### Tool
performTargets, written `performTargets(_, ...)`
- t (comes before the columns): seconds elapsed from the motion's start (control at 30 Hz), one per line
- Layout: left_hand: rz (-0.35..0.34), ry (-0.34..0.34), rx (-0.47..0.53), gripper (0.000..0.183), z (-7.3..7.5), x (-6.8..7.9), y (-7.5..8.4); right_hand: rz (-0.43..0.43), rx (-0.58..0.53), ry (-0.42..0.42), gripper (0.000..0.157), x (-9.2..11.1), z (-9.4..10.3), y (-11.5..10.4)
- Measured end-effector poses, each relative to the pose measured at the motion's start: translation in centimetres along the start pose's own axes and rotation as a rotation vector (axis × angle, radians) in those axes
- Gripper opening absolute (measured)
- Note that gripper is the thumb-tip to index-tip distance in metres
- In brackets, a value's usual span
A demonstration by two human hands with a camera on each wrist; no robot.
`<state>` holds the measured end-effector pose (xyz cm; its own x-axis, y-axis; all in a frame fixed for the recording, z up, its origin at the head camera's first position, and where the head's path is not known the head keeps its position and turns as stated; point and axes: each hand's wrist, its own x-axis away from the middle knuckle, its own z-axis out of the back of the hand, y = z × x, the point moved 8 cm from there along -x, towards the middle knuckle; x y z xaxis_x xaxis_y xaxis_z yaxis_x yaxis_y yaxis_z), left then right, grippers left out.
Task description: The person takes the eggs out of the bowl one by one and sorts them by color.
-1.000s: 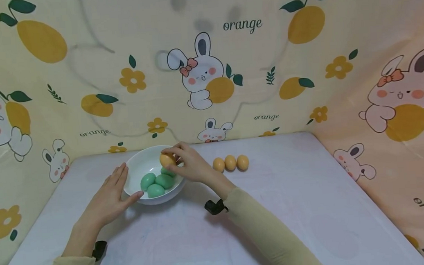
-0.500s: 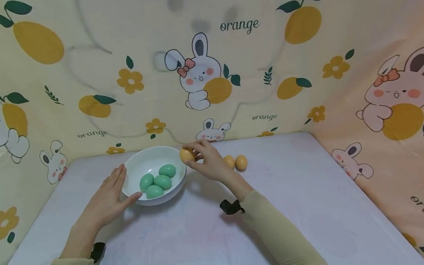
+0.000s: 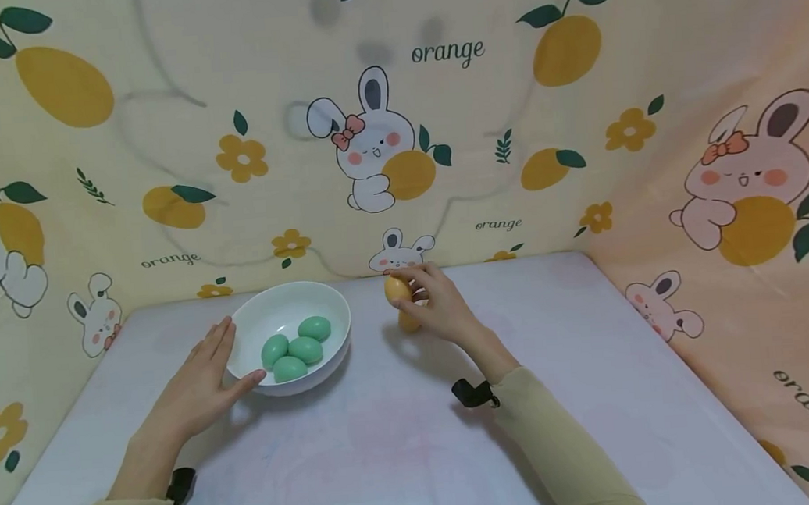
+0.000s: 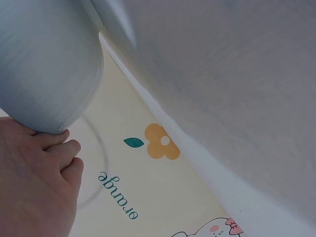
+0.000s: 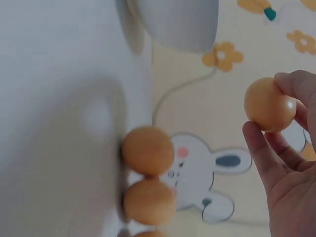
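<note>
My right hand [image 3: 443, 304] pinches an orange-brown egg [image 3: 398, 289] between thumb and fingertips, raised above the table. Under that hand, one more brown egg [image 3: 409, 322] shows in the head view. The right wrist view has the held egg [image 5: 269, 104] apart from a row of brown eggs [image 5: 149, 201] standing on the table, the last cut off by the frame. My left hand [image 3: 198, 384] rests against the near left side of a white bowl [image 3: 254, 314], fingers straight and thumb at the rim. Several green eggs [image 3: 306, 350] lie inside the bowl.
A white-covered table [image 3: 391, 457] bears everything. Behind it and at the sides hangs a cream cloth [image 3: 479, 106] printed with rabbits, oranges and flowers. Each wrist wears a small black camera [image 3: 472, 393].
My right hand has moved right with the egg, from over the bowl to above the row of brown eggs. The left hand stays at the bowl. The head view has shifted slightly.
</note>
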<state>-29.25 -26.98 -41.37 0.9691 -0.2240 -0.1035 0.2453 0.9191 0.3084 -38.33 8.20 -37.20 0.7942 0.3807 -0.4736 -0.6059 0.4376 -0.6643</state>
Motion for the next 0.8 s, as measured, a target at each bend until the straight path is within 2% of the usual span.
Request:
performTargets(0.3, -0.010, 0.000, 0.000, 0.108, 0.1, 0.0, 0.1, -0.094, 0.037, 0.025, 0.046, 1.6, 2.7, 3.1)
performTargets(0.57, -0.016, -0.006, 0.002, 0.108, 0.3, -0.1, 0.2, -0.132, 0.077, 0.066, 0.047, 2.2, 5.0, 4.9)
performTargets(0.8, -0.009, -0.005, -0.002, 0.108, 0.2, -0.1, 0.0, -0.207, 0.100, 0.076, 0.046, 2.8, 6.7, 6.7)
